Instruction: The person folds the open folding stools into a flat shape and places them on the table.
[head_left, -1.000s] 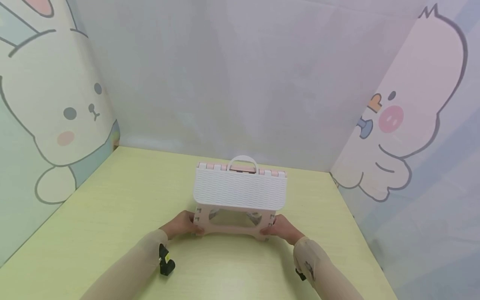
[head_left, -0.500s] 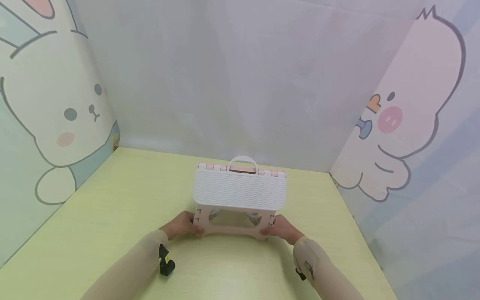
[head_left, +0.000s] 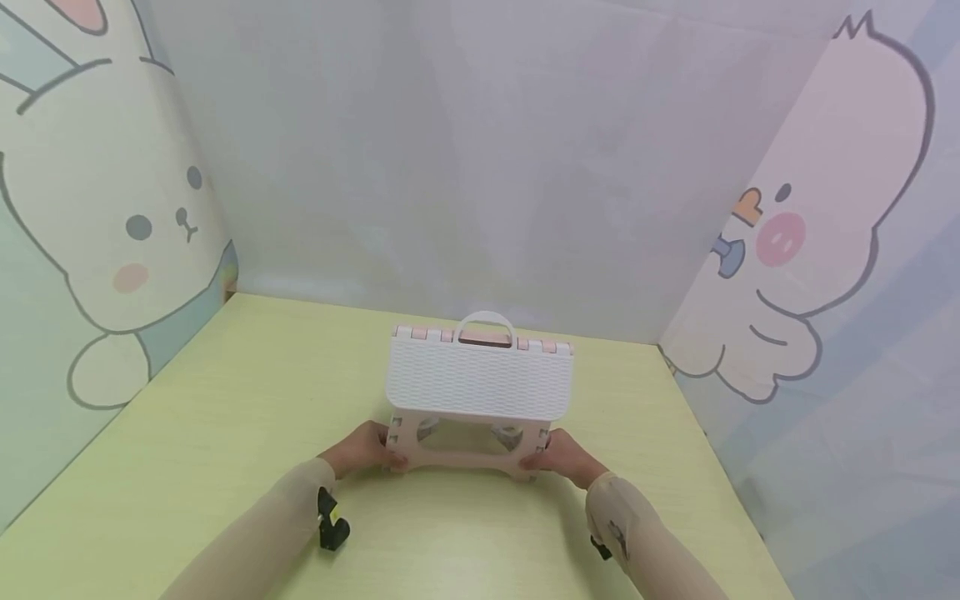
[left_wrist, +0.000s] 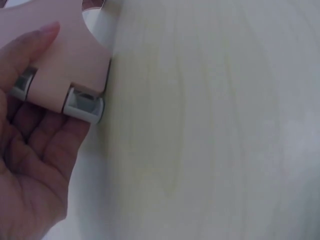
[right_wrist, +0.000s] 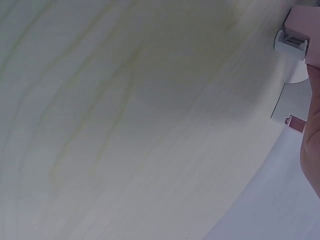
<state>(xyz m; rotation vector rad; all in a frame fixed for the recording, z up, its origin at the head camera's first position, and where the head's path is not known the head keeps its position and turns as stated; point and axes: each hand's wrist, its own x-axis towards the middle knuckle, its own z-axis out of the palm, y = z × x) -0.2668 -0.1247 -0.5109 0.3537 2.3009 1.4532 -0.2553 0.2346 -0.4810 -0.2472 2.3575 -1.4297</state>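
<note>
A pink and white folding stool [head_left: 478, 379] stands on the table, with a white woven-textured panel sloping toward me, a white handle arched along its upper edge and a pink leg frame below. My left hand [head_left: 367, 447] grips the left side of that frame, and my right hand [head_left: 564, 457] grips the right side. Close up in the left wrist view, the left thumb lies across the front of the pink leg [left_wrist: 70, 55], with the other fingers behind its hinge. At the right edge of the right wrist view, part of the right hand [right_wrist: 314, 130] touches the frame; its fingertips are hidden.
The pale yellow wood-grain table [head_left: 247, 383] spreads around the stool. A plain light curtain [head_left: 450, 167] rises behind it. Side walls carry a cartoon rabbit [head_left: 112, 233] on the left and a cartoon duck [head_left: 832, 192] on the right.
</note>
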